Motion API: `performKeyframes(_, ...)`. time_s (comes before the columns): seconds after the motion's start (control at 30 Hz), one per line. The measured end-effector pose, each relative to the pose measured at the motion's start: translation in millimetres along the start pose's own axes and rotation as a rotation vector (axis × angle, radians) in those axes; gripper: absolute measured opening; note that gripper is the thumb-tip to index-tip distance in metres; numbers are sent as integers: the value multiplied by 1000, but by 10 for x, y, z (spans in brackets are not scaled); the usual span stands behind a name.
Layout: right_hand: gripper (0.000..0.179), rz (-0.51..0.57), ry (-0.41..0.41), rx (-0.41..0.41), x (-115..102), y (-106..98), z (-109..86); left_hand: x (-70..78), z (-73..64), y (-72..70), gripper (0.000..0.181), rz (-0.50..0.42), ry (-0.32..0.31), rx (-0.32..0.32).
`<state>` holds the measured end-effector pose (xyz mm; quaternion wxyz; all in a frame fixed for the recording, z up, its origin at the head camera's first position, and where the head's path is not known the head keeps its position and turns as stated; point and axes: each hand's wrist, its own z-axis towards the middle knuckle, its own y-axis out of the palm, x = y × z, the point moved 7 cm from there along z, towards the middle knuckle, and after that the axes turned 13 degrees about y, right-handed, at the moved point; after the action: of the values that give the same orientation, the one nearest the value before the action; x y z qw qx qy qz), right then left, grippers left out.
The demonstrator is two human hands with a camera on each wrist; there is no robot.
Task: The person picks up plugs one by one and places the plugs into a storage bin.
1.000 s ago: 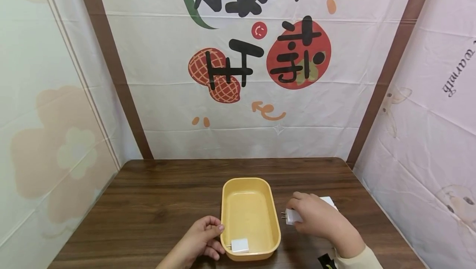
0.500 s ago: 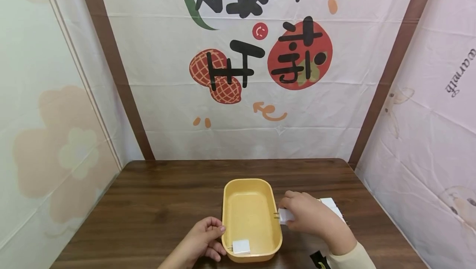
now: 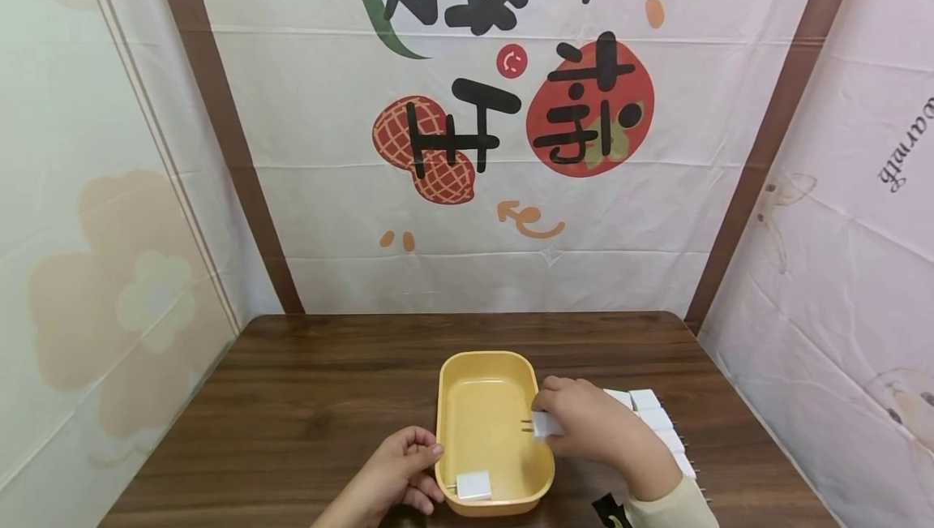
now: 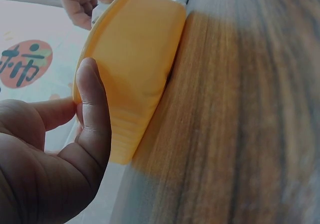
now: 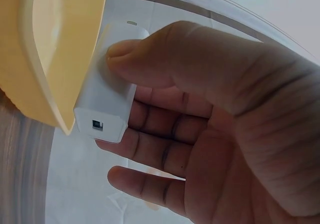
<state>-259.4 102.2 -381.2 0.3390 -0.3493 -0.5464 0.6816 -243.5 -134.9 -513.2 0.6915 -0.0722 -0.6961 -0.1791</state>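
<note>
A yellow plastic tray (image 3: pixel 487 398) stands on the table, its long side running away from me. My left hand (image 3: pixel 400 467) pinches its left rim between thumb and finger, as the left wrist view shows on the yellow wall (image 4: pixel 135 53). Over the tray's right rim, my right hand (image 3: pixel 591 427) grips a white charger plug (image 3: pixel 546 426) with two metal prongs pointing left. The right wrist view shows the thumb on one face of this charger plug (image 5: pixel 112 83) and a small port in its end. Another white charger plug (image 3: pixel 473 485) lies in the tray's near left corner.
Several more white charger plugs (image 3: pixel 657 421) stand in rows at the right, partly behind the right hand and forearm. A small black item (image 3: pixel 610 510) shows by the right sleeve. Printed cloth (image 3: pixel 467 276) hangs around the brown wooden table (image 3: pixel 328 382).
My right hand has carried the charger plug leftward from the table at the right to over the tray's rim, uncovering more plugs behind it. The left hand stays at the rim.
</note>
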Motion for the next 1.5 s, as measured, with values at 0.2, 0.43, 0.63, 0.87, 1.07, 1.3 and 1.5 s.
performKeyframes(0.2, 31, -3, 7, -26, -28, 72, 19, -12, -9, 8, 26, -14, -6, -4)
performKeyframes(0.43, 29, -28, -22, -33, -75, 90, 39, 20, -2, 17, 27, -20, -5, -4)
performKeyframes(0.63, 28, -37, -49, -30, -125, 99, 75, 15, -3, 9, 27, -18, -9, -6)
performKeyframes(0.87, 28, -58, -53, -28, -188, 113, 133, -1, 2, -3, 28, -23, -11, -8)
performKeyframes(1.07, 28, -67, -64, -16, -237, 105, 179, 14, 2, 10, 29, -27, -10, -16)
performKeyframes(1.3, 29, -43, -72, -19, -311, 102, 209, 29, 2, 30, 29, -30, -8, -16)
performKeyframes(1.5, 29, -44, -77, -25, -344, 122, 211, 33, -8, 36, 28, -28, -8, -11)
